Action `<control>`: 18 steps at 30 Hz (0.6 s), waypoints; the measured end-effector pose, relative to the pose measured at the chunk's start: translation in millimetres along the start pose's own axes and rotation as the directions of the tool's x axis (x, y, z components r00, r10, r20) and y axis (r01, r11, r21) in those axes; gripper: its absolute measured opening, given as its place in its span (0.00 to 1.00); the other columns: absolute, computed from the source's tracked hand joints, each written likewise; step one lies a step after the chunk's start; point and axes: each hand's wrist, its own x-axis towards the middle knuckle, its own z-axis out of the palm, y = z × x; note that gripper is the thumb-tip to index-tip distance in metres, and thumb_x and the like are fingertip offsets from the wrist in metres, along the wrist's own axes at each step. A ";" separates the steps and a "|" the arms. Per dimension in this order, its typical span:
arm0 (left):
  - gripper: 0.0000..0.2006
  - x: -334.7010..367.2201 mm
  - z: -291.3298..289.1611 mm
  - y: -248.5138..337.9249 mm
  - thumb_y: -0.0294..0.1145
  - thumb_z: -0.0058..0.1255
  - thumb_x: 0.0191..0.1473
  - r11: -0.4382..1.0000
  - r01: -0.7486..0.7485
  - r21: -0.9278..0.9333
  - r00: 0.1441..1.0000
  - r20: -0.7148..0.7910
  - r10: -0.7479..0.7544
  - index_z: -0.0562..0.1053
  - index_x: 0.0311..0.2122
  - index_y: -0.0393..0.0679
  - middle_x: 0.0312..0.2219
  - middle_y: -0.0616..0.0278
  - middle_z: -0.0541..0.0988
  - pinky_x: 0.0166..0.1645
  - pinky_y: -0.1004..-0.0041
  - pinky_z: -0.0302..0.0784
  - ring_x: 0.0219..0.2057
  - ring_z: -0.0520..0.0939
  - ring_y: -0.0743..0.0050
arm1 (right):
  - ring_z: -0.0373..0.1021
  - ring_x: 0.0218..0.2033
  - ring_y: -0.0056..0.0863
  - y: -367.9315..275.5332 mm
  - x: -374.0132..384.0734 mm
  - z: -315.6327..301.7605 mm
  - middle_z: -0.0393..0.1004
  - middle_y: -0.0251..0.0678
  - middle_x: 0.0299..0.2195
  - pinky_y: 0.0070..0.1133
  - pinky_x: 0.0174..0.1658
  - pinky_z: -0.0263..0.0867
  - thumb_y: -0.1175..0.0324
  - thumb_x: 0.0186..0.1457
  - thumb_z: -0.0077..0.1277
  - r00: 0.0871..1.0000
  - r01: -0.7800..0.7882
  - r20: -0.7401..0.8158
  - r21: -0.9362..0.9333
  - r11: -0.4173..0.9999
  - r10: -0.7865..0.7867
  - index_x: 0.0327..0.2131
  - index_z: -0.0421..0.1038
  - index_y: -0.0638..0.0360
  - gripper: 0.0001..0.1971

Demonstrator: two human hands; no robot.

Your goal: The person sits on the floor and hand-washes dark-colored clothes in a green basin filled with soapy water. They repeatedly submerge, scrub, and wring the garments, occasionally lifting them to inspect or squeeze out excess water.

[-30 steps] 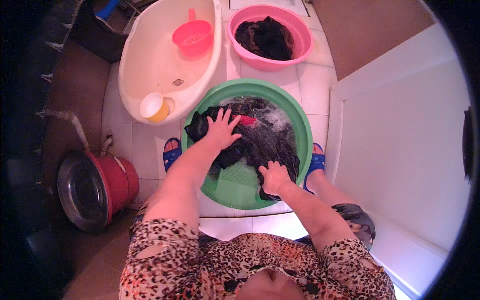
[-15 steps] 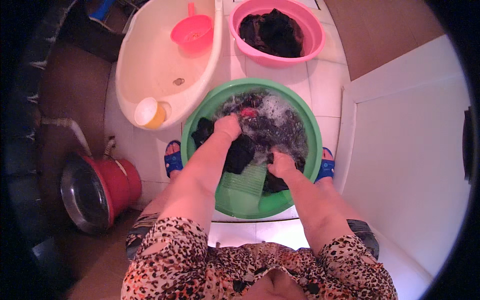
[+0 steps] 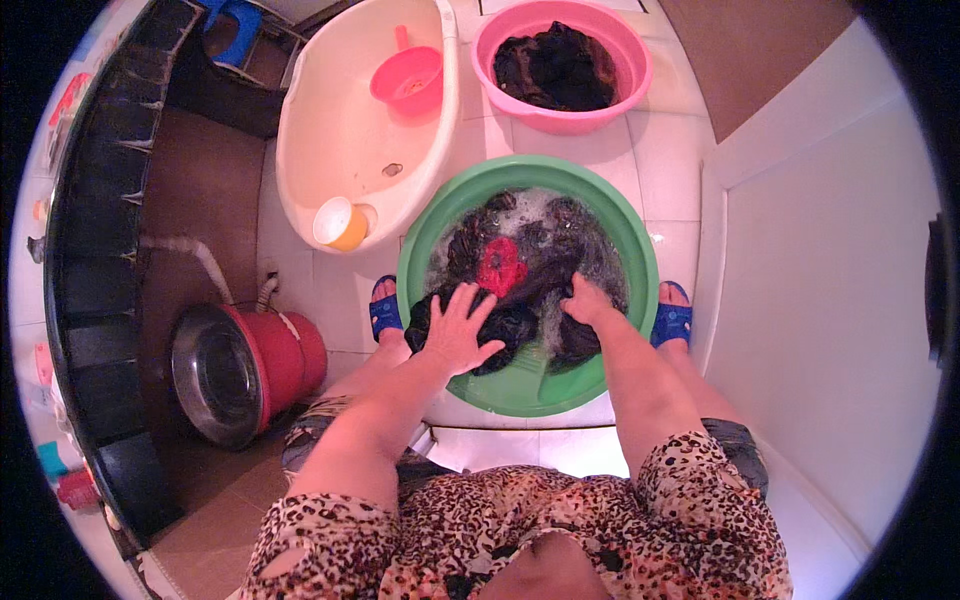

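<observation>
Wet dark clothes (image 3: 545, 235) fill a round green washbasin (image 3: 417, 262), in foamy, splashing water. My left hand (image 3: 458, 335), fingers spread, is over the near-left part of the dark cloth and grips nothing. At the right side of the water, my right hand (image 3: 588, 301) is closed on a dark garment, its fingertips partly hidden. A bright red patch of cloth (image 3: 502, 266) shows between the hands and slightly farther off. The ribbed washboard part of the basin is mostly covered by the clothes.
A cream baby bathtub (image 3: 300, 150) stands far left, holding a pink dipper (image 3: 412, 85) and a yellow-and-white cup (image 3: 340, 224). Behind the basin is a pink tub (image 3: 560, 122) of dark clothes. A red bucket (image 3: 285, 355) with a metal basin (image 3: 215, 375) sits left; a white door panel (image 3: 820, 260) is right.
My left hand has opened and drawn back toward me from the cloth. The dark clothes have shifted over the washboard, and more red cloth shows. My right hand has moved slightly farther away.
</observation>
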 end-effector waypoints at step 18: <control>0.27 145.0 144.5 -93.0 0.52 0.37 0.60 0.690 0.642 -0.334 0.742 0.042 -0.670 0.61 0.62 0.52 0.63 0.51 0.56 0.66 0.56 0.52 0.64 0.57 0.52 | 0.60 0.57 0.53 2.4 -27.0 3.6 0.64 0.59 0.54 0.36 0.61 0.54 0.55 0.50 0.48 1.000 0.013 -0.004 -0.049 0.999 -0.014 0.57 0.57 0.65 0.34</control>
